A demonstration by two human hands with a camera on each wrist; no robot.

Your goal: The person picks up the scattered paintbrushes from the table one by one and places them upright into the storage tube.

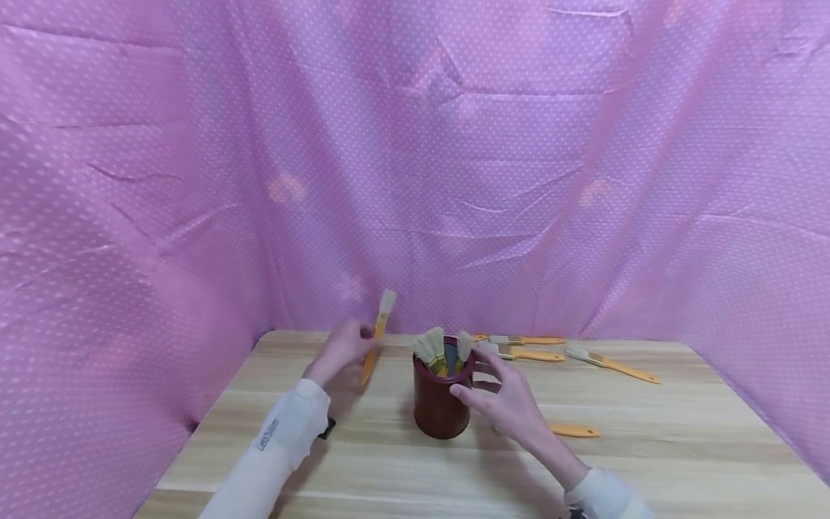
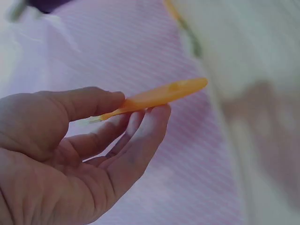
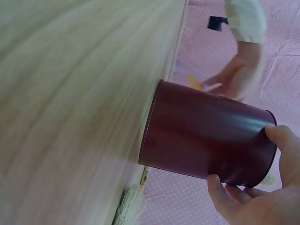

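My left hand point(image 1: 342, 349) pinches a paintbrush point(image 1: 379, 328) by its orange handle, between thumb and fingertips. That brush is upright with its pale bristles up, left of a dark red cylindrical pot point(image 1: 441, 404). In the left wrist view the handle end point(image 2: 178, 90) sticks out past the fingertips. My right hand point(image 1: 509, 396) grips the pot near its rim, thumb in front and fingers round the right side. The pot stands upright on the table and holds several brushes point(image 1: 433, 346), bristles up.
Right of the pot, several orange-handled brushes lie on the wooden table point(image 1: 648, 447), one of them a brush point(image 1: 612, 365) farthest right. Another brush handle point(image 1: 575, 431) shows beyond the right forearm. A pink dotted cloth point(image 1: 415, 180) hangs behind and beside the table.
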